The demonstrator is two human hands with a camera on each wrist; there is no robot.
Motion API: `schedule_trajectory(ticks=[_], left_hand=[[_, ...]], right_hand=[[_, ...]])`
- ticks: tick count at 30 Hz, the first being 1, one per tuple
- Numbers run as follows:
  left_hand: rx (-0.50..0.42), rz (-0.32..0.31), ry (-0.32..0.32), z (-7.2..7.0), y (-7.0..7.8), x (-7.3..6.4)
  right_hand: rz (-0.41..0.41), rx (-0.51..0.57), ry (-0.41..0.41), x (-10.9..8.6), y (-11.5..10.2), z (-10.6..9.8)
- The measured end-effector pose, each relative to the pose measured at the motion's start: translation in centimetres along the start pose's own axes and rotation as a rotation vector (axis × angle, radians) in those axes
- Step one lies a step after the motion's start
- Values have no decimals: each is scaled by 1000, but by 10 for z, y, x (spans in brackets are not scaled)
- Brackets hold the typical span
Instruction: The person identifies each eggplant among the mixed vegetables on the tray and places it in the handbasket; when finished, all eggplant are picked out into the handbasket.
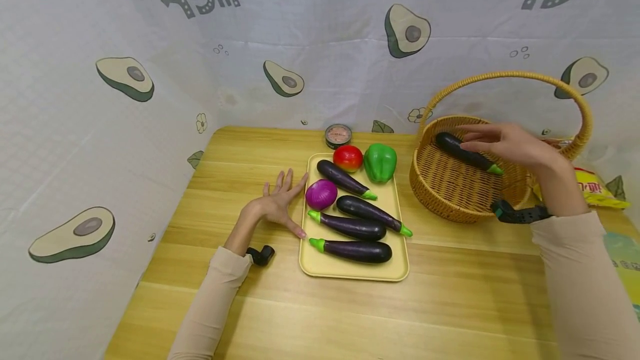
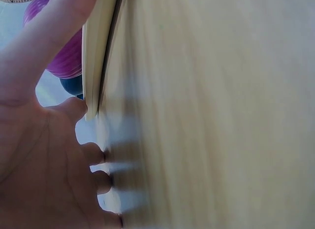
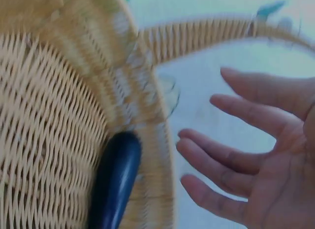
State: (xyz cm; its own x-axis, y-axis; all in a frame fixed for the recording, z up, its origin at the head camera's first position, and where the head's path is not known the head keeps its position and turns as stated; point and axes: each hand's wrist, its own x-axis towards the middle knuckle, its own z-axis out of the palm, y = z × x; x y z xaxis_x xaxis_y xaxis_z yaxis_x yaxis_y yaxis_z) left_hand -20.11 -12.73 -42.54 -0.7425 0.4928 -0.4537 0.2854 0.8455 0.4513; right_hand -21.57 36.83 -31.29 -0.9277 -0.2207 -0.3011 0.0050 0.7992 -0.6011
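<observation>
In the head view my left hand (image 1: 274, 204) has its fingers spread at the left edge of a cream tray (image 1: 345, 271), thumb and forefinger against the rim. On the tray lie several eggplants (image 1: 356, 251), a purple onion (image 1: 321, 194), a red tomato-like piece (image 1: 348, 158) and a green bell pepper (image 1: 380, 163). My right hand (image 1: 515, 143) hovers over a wicker basket (image 1: 445, 204), fingers extended and holding nothing. One eggplant (image 1: 465, 151) lies inside the basket, partly covered by that hand in the head view; the right wrist view shows the eggplant (image 3: 117, 175) apart from the fingers.
A small round tin (image 1: 338, 135) stands behind the tray. The basket's tall handle (image 1: 510, 75) arches over its opening. A yellow snack packet (image 1: 595, 188) lies right of the basket. A white curtain printed with avocados borders the wooden table (image 1: 320, 321) at the back and left.
</observation>
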Motion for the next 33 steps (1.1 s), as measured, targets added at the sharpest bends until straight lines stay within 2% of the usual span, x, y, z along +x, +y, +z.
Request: schedule_trajectory(ticks=[6,11,17,25,33], left_hand=[[2,0,1,-1,1,0],[-2,5,3,-1,0,0],[-8,7,0,-1,-1,1],[-1,9,4,-2,-1,1],[-4,3,0,-2,-1,1]], right_hand=[[-156,-34,62,-24,-36,30],[-279,-21,42,-35,-59,64],[-392,12,-7,-33,-78,110],[-436,68,-81,-16,-80,156],[-434,85,-71,-4,-76,176]])
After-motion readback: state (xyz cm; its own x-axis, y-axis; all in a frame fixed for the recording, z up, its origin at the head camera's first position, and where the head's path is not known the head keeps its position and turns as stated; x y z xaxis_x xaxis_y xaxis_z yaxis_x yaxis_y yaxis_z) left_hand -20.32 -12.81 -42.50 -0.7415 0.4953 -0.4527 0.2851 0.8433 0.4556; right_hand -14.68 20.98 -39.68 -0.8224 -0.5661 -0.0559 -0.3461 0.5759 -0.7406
